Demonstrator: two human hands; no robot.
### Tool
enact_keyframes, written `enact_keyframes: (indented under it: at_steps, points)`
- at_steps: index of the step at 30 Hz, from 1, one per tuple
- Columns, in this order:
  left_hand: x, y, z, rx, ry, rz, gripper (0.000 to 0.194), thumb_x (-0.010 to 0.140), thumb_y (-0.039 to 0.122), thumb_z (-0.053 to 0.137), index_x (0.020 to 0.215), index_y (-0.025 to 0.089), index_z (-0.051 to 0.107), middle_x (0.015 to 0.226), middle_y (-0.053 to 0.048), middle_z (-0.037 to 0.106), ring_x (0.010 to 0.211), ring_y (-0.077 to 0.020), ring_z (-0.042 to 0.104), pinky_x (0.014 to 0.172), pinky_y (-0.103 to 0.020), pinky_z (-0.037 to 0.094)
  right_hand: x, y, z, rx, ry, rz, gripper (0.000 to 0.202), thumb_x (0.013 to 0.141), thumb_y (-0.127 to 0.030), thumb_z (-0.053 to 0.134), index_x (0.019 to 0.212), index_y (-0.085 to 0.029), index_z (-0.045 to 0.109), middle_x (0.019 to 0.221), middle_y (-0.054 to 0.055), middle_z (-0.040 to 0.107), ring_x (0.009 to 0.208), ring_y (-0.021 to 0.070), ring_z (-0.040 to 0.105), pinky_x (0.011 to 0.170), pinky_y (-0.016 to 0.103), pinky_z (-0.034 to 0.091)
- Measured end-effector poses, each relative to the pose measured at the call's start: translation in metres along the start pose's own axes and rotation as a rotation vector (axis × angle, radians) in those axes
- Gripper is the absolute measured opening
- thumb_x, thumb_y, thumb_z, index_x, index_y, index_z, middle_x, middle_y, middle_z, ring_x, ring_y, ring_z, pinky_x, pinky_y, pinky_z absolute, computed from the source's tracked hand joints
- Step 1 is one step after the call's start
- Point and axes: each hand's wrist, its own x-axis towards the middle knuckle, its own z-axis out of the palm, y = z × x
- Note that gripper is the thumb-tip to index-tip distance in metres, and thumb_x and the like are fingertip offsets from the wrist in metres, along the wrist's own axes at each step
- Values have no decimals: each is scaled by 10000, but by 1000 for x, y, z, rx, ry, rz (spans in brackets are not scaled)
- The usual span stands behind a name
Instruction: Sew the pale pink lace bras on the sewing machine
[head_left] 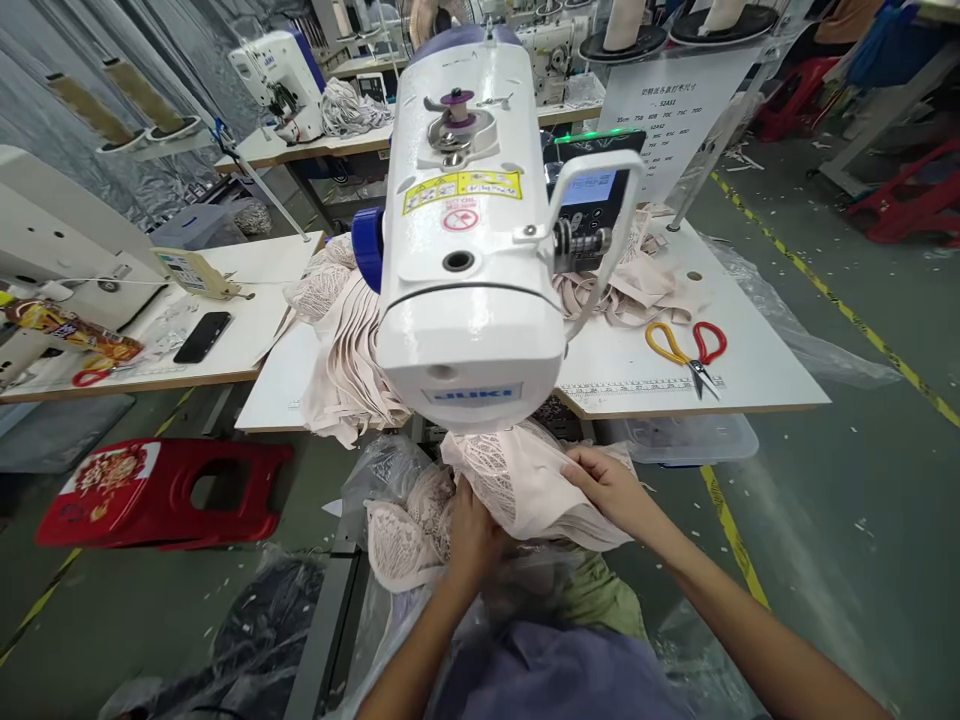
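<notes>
Lace garment (529, 485): pale pink, below the front of the sewing machine (472, 340), before the edge of the tabletop (761, 365); its far end is hidden.
Right hand (611, 490): holds the plain cloth at the garment's right side, thumb uppermost.
Left hand (474, 540): lies under the left, lace edge (its fingers are partly covered, so their closure cannot be told).
Handling: probably light, soft and limp; the openwork likely stretches and may snag.
Where to hold: the plain panel seems the surer grip; the lace is better supported from below, with 2 hands apart to keep it flat.
Lace cups (401, 550): beside the left hand.
Scissors (696, 366): on the tabletop, well apart from both hands.
</notes>
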Motion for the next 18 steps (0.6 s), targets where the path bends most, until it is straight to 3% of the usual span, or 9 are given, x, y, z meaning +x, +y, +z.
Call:
enact_keyframes:
  at_steps: [4,7,9,11,15,18]
  points:
    - [0,-25,-48,9,8,-47,567,774,96,455,1320,190,572,1293,-149,645,1194,-366,617,942,-508,557,-2,-2,-6,-73,19,-18,481,886,-647,464,752,-200,579,702,22,563,644,183,521,597,283,394]
    - [7,-30,-85,100,134,-59,531,838,128,426,1347,220,548,1374,-153,588,1281,-405,539,1040,-599,463,-9,-3,-20,-164,27,-22,427,900,-581,451,727,-209,571,707,32,593,664,200,545,601,292,389]
    - [16,-22,-94,185,223,3,517,878,142,421,1382,222,503,1441,-152,522,1381,-416,420,1114,-646,356,-19,3,-39,-261,80,19,400,898,-553,440,730,-215,573,694,35,601,658,209,546,596,299,381]
    - [24,-7,-86,221,194,101,503,903,124,402,1390,219,487,1465,-135,498,1429,-383,356,1160,-613,308,-33,15,-65,-401,166,99,382,904,-533,426,748,-220,579,668,36,597,636,214,541,586,305,371]
    - [30,21,-36,137,-143,267,470,862,163,527,1329,196,567,1400,-147,568,1337,-342,496,1136,-523,378,-59,43,-114,-770,209,278,365,929,-466,407,674,-229,518,548,25,519,553,211,531,553,308,369]
    - [22,28,-1,185,-377,277,626,840,352,647,1410,146,492,1521,-235,405,1394,-410,402,1122,-589,350,-56,51,-113,-988,242,214,322,935,-389,380,758,-208,579,683,90,625,673,260,612,636,354,450]
